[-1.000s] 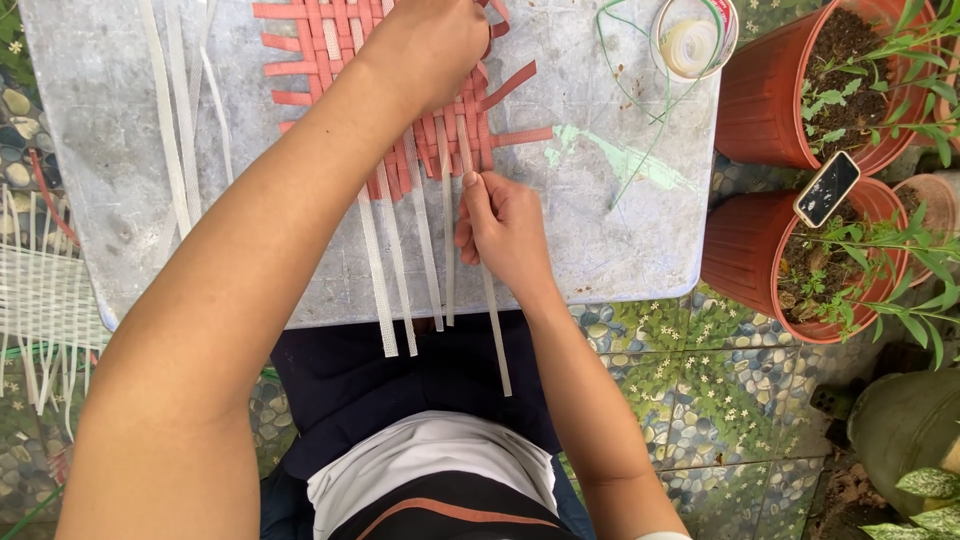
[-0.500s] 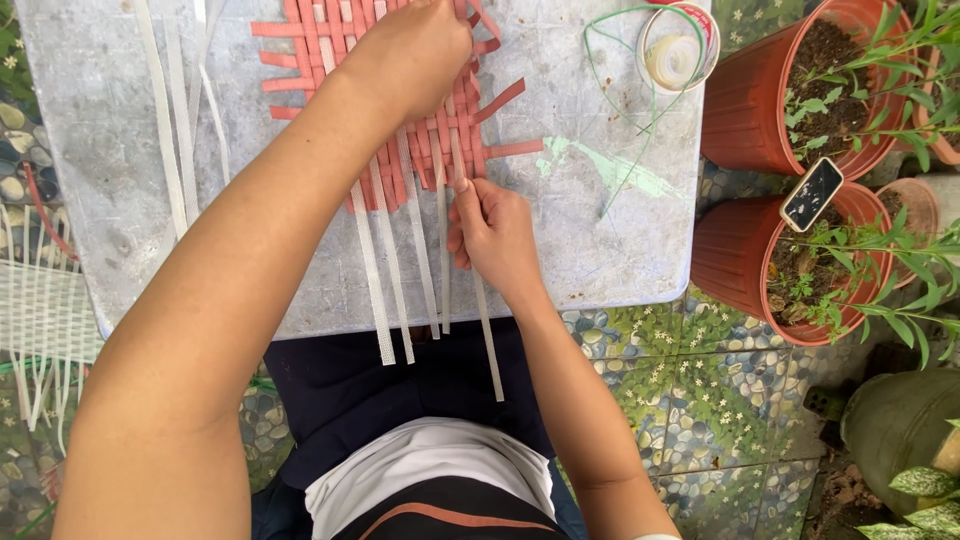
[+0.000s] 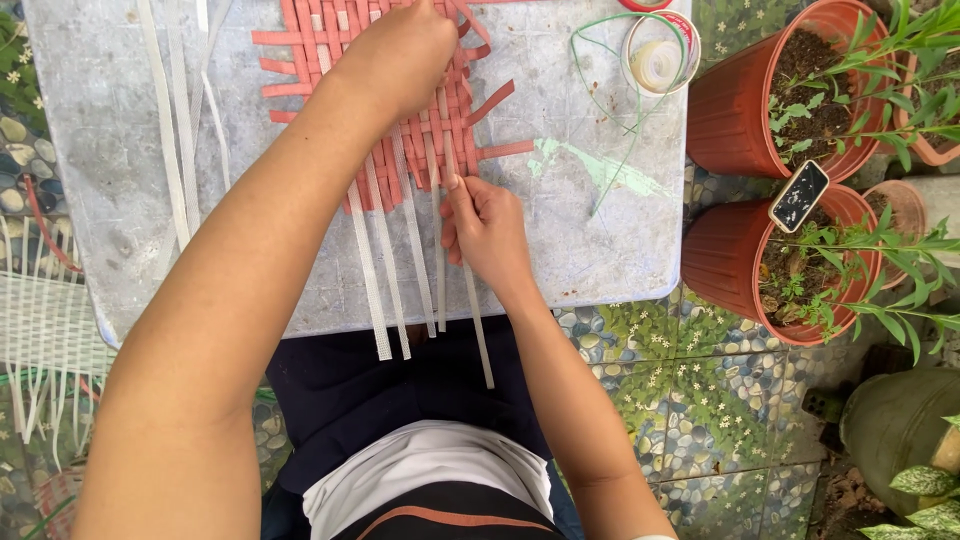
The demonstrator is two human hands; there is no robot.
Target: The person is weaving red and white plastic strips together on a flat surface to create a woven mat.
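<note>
Soft even daylight, faint shadows, no glare, sharp focus, slight edge distortion

We see a worn grey table (image 3: 600, 250) across the upper frame, over pebble-patterned floor tiles (image 3: 690, 420) at lower right; terracotta plant pots (image 3: 740, 110) stand at right in even daylight.

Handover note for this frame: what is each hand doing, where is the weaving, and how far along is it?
Left hand: pressing down on the red-and-white woven mat on the grey table.
Right hand: pinching one white strip at the mat's near edge.
Done: a patch of red strips interlaced with white ones.
Left: white strip tails hang loose off the table edge; spare white strips lie unwoven at the left.
</note>
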